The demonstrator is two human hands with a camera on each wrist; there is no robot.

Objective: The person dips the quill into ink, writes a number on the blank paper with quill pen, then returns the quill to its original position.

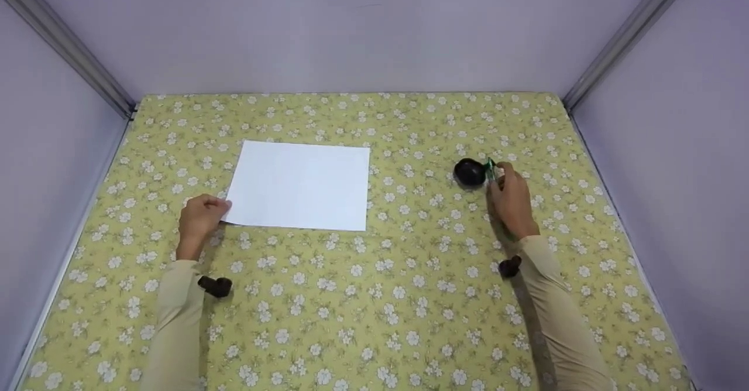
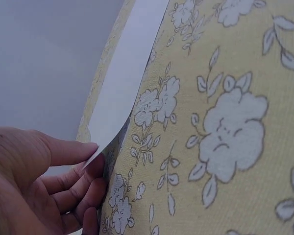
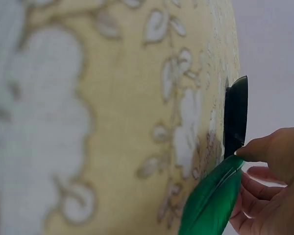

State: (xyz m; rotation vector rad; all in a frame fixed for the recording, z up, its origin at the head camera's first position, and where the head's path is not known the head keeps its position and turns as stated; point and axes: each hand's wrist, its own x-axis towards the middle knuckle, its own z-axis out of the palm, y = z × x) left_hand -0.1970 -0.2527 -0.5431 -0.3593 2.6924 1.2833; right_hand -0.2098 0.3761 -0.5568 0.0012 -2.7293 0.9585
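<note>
A white sheet of paper lies on the flowered cloth, left of centre in the head view. My left hand pinches its near left corner between thumb and fingers; in the left wrist view that edge of the paper bends up slightly off the cloth. On the right, my right hand pinches a green feather by its narrow end. Just left of the feather is a small round black bowl. In the right wrist view, the bowl shows edge-on beyond the fingertips.
A yellow-green cloth with white flowers covers the table. Pale walls stand behind and at both sides, with metal posts at the back corners. Dark wrist-worn devices sit by both sleeves.
</note>
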